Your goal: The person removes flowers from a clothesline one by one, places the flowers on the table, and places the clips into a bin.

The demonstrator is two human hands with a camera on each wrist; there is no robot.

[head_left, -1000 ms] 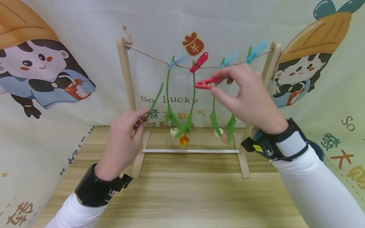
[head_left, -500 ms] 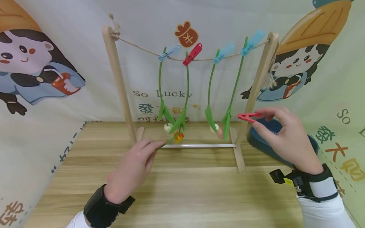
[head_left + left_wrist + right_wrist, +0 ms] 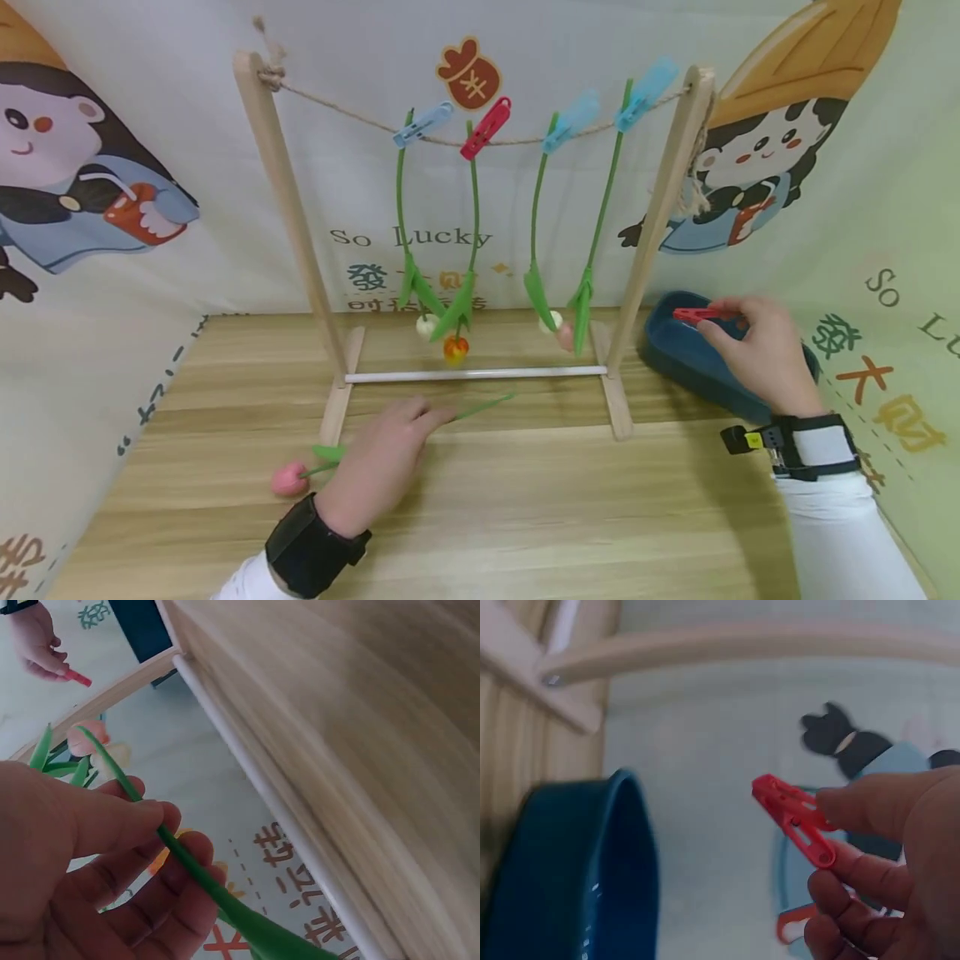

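My left hand [image 3: 390,458] pinches the green stem of a pink artificial tulip [image 3: 290,479] between thumb and fingers, low over the table. The flower's head points left and its stem end right; in the left wrist view the stem [image 3: 191,862] runs across the fingers. Above the blue bin [image 3: 697,358], my right hand [image 3: 765,350] pinches a red clothespin [image 3: 791,814] by its handle ends. Several tulips hang head down from the twine [image 3: 337,107], held by blue clothespins [image 3: 423,125] and one red clothespin [image 3: 486,129].
A wooden frame with a left post [image 3: 288,217] and a right post [image 3: 660,217] carries the twine. A white rod [image 3: 472,375] joins its feet near the table [image 3: 525,517]. Behind stands a printed cloth backdrop [image 3: 360,50].
My left hand has lowered the tulip from beside the twine to near the table, its stem now lying sideways. My right hand has carried the red clothespin right and down, over the bin.
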